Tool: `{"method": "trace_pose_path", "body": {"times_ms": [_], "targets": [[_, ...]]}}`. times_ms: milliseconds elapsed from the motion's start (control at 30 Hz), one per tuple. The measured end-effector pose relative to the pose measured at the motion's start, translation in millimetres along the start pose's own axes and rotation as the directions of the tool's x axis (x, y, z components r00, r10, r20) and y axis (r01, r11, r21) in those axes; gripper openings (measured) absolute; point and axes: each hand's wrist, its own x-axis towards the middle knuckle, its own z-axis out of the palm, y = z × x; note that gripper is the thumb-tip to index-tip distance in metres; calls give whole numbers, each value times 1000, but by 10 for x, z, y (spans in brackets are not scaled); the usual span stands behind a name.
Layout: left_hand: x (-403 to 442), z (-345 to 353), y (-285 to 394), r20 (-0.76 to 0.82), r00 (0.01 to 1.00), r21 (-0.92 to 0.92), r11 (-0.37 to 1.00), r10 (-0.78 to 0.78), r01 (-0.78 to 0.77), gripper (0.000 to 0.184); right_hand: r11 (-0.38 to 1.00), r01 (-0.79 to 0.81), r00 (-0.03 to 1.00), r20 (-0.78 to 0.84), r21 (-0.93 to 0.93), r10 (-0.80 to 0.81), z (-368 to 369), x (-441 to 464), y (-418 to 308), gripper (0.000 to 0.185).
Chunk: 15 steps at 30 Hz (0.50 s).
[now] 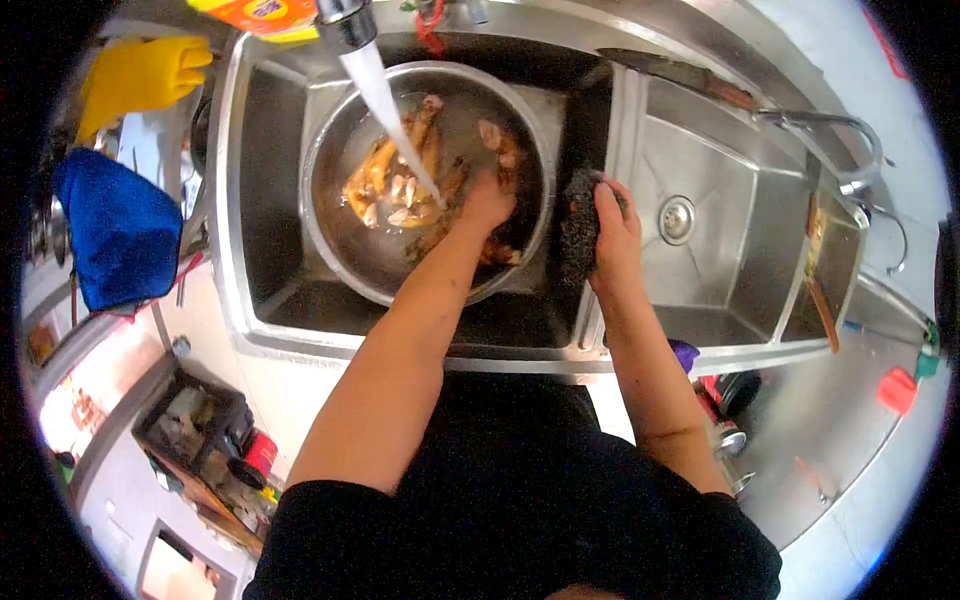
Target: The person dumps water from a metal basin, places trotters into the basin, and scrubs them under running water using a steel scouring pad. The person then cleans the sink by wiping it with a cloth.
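Note:
A round metal basin point(312, 215) of murky water stands in the left sink bowl. Several yellow-brown meat pieces point(378, 172), some with pale bony ends, lie in the water under a running stream point(385, 110). My left hand point(488, 203) reaches into the right half of the basin among the pieces; its fingers are under water and hidden. Over the divider between the bowls, my right hand point(617, 235) is closed around a dark grey steel wool scourer point(578, 230), outside the basin's right rim.
The tap point(345, 25) hangs over the basin. To the right is a second sink bowl point(700, 130) with a drain point(677, 219). A knife point(690, 75) lies along the back edge. At left hang a yellow glove point(140, 80) and a blue cloth point(120, 225).

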Motion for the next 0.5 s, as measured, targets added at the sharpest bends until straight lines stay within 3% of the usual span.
{"method": "trace_pose_path", "body": {"times_ms": [67, 100, 167, 200, 233, 333, 367, 500], "targets": [[-76, 23, -42, 44, 997, -190, 979, -60, 67, 48, 998, 65, 997, -31, 11, -65, 19, 42, 5, 28], [-96, 16, -39, 138, 988, -444, 887, -73, 128, 46, 997, 76, 997, -26, 22, -75, 59, 14, -58, 28], [-142, -97, 30, 315, 948, -814, 501, -45, 294, 44, 993, 90, 996, 22, 77, -92, 102, -68, -152, 28], [-196, -212, 114, 381, 925, -897, 243, 2, 369, 43, 993, 96, 995, 16, 67, -97, 93, -88, -154, 28], [-440, -570, 417, 403, 914, -906, 127, -44, 405, 44, 993, 102, 995, 14, 62, -103, 92, -98, -159, 29], [-634, -1025, 311, 312, 912, -947, 156, 265, 279, 53, 991, 123, 991, 38, 59, -125, 66, -99, -96, 29], [-770, -1178, 306, 293, 939, -939, 239, 182, 247, 62, 990, 127, 990, 50, 64, -130, 70, -97, -66, 29], [-1188, -1692, 170, 236, 914, -946, 294, 330, 138, 68, 995, 69, 996, 68, -78, -64, 251, 19, -28, 33]]}}
